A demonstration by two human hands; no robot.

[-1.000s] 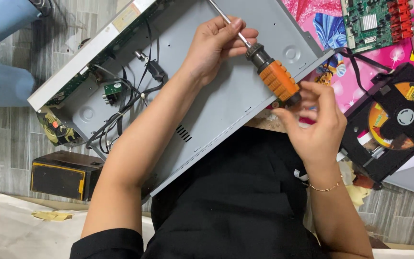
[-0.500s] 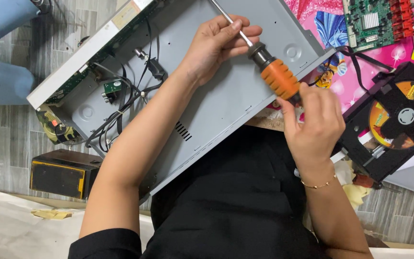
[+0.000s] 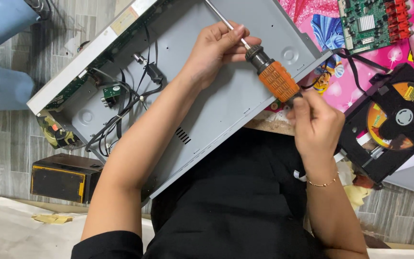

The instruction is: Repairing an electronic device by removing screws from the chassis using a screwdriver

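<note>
Slid back along the orange grip since a second ago: right hand (image 3: 315,125), now pinching only the butt end of the screwdriver (image 3: 276,81), with the handle more exposed than before. Left hand (image 3: 219,50) unchanged in place, fingers curled round the steel shaft near the black collar, steadying it over the grey metal chassis (image 3: 226,103). Screwdriver tilted, tip running up and out of view at the top edge, so screw and bit engagement cannot be seen. Chassis propped across the lap, slanting down from upper right to lower left.

Judged best done with the shaft kept in line with the screw, left fingers acting only as a guide, and firm pressure along the axis from the right palm; a fingertip pinch at the handle's end probably gives little torque and invites slipping.

Inside the chassis, at the left: a bundle of black cables (image 3: 130,100) and a small green board (image 3: 112,92), well apart from the tool. Beyond the right edge: a green circuit board (image 3: 370,24) with red sockets on a pink printed mat (image 3: 341,76), and an opened disc drive (image 3: 394,120) with an orange disc. Black lead from that side trailing to the chassis corner, near the right hand, likely to snag. Below left, a dark box with yellow trim (image 3: 61,183) on the tiled floor.
</note>
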